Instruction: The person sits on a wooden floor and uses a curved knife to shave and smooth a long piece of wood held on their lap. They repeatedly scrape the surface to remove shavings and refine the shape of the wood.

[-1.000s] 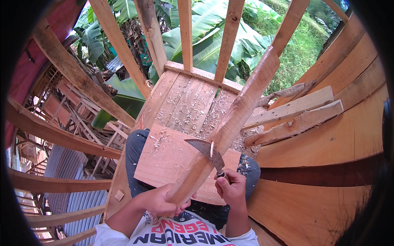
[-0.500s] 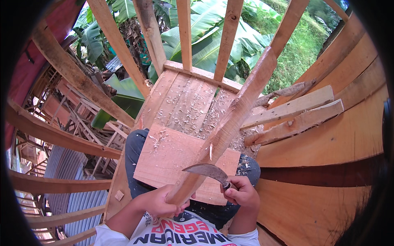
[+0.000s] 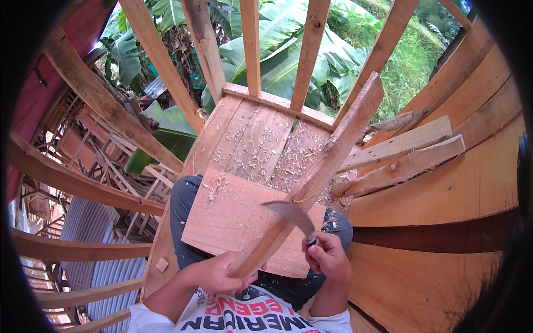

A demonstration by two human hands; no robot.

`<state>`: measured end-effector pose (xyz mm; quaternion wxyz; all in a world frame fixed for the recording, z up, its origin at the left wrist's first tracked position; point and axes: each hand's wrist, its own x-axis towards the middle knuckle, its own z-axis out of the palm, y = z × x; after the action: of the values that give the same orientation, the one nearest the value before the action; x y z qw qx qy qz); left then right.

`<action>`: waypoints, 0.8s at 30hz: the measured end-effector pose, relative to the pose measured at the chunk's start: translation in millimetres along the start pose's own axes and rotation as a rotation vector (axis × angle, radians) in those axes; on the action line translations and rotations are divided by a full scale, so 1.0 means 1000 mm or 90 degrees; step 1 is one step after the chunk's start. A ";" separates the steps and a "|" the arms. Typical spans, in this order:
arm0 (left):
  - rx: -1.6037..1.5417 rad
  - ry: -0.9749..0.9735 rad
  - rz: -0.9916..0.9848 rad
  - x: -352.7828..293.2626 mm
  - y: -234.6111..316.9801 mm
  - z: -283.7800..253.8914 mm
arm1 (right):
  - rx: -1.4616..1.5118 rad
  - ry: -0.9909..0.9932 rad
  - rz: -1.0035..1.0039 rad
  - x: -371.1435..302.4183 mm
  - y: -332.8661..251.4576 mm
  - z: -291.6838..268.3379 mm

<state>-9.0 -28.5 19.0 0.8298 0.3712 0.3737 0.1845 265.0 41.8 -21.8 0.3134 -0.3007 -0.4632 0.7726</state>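
My left hand (image 3: pixel 225 273) grips the near end of a long wooden beam (image 3: pixel 327 166), which slants up and away to the right across my lap. In my right hand (image 3: pixel 327 254) is the dark handle of a curved knife (image 3: pixel 292 215). Its hooked blade lies across the beam's lower middle, pointing left; whether the edge touches the wood I cannot tell. Beneath the beam, a square wooden board (image 3: pixel 233 213) rests on my thighs, with a few shavings on its far left corner.
Wood shavings litter the plank floor (image 3: pixel 250 133) ahead. Two offcut pieces, one a rough plank (image 3: pixel 402 166), lie at the right beside wooden wall panels (image 3: pixel 433 194). Upright slats (image 3: pixel 250 50) stand along the far and left sides. A small wood block (image 3: pixel 161 265) sits at the left.
The knife blade has moved up the beam and tilted more steeply. The beam's far end has swung slightly right and lower. My left hand keeps its hold.
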 end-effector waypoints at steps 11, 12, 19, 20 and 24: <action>0.013 0.037 -0.011 -0.005 0.000 0.002 | -0.011 0.019 0.007 0.006 0.001 0.008; 0.014 0.041 -0.009 -0.004 0.001 0.002 | -0.027 0.028 -0.004 0.006 0.001 0.008; -0.076 0.031 -0.002 0.000 0.007 0.000 | -0.182 0.293 -0.198 0.019 0.027 0.034; -0.116 0.021 0.018 -0.005 0.000 -0.002 | -0.146 0.283 -0.165 0.019 0.024 0.034; -0.169 -0.021 -0.004 -0.023 -0.021 -0.012 | -0.101 0.239 -0.033 0.016 0.008 0.017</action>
<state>-32.3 -49.9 8.7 0.8782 0.2602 0.3333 0.2237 240.7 42.1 -25.5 0.3892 -0.4513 -0.4633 0.6559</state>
